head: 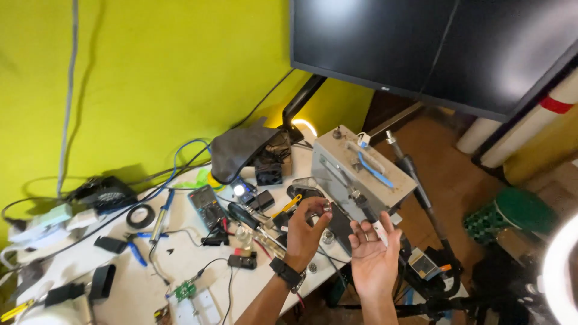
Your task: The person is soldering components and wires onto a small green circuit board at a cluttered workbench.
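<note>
Open right hand [373, 256] beside left hand [306, 232] pinching a small metal part [327, 208].

The left hand [304, 232] is raised, its fingertips pinched together. The right hand [373, 256] is held palm up, fingers spread.

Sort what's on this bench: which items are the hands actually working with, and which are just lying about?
In use:
- left hand pinching a small metal part
- right hand, open, palm up
- grey metal box just behind both hands

Lying about:
- multimeter
- black tape roll
- green circuit board
- monitor
</note>
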